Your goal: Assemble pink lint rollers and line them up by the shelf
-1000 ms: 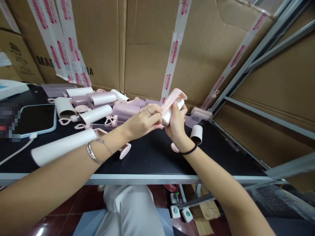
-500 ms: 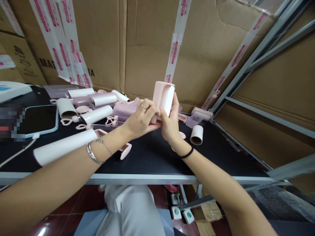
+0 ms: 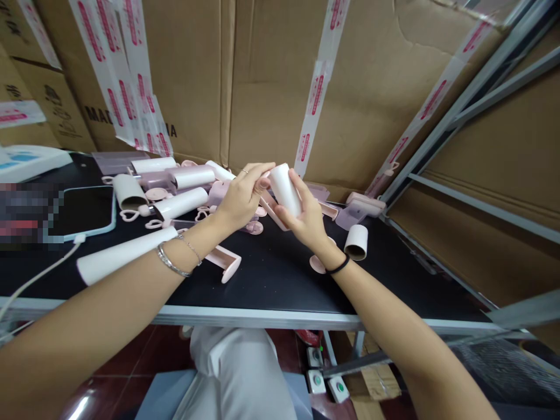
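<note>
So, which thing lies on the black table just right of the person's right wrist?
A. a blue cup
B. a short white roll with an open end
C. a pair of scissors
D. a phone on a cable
B: a short white roll with its open end facing the camera lies on the black table, close beside the wrist of the right hand; the phone is far to the left.

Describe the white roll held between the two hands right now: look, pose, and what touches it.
The white roll is a short, smooth, matte cylinder, seemingly paper-wrapped. It is held above the black table, tilted, its upper end leaning left toward the cardboard wall. The right hand grips its lower part, thumb across the front. The left hand reaches over, fingertips at the top end. A pink plastic holder sits just below and left of it; whether they are joined cannot be told.
</note>
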`<action>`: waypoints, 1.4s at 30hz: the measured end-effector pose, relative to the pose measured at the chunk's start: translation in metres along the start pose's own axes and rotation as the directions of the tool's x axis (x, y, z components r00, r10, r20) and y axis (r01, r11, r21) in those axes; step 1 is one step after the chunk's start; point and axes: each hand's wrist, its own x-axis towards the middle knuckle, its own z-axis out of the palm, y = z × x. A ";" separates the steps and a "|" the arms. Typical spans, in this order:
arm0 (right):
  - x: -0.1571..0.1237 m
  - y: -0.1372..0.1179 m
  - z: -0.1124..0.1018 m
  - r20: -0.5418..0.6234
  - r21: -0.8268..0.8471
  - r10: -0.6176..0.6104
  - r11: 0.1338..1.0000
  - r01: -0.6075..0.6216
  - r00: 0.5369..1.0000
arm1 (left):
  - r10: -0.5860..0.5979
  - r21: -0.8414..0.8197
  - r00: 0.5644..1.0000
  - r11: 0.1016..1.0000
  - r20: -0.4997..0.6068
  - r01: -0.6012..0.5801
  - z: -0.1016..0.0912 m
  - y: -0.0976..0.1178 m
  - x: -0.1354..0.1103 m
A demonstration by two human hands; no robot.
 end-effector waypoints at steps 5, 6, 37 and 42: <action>0.004 0.002 -0.009 0.112 0.220 -0.017 0.976 -0.008 0.994 | -0.107 -0.070 0.985 0.993 -0.138 0.098 -0.003 0.000 0.003; 0.005 0.002 -0.011 0.137 0.260 -0.028 0.966 -0.009 0.990 | -0.126 -0.091 0.979 0.990 -0.163 0.112 -0.004 0.000 0.004; 0.005 -0.028 -0.012 0.126 0.302 -0.112 0.951 0.069 0.986 | 0.066 -0.052 0.992 0.997 0.112 -0.060 0.001 0.016 -0.002; 0.009 -0.026 -0.013 -0.040 0.324 0.102 0.942 -0.084 0.994 | -0.233 -0.403 0.966 0.879 0.109 0.257 0.017 0.023 -0.007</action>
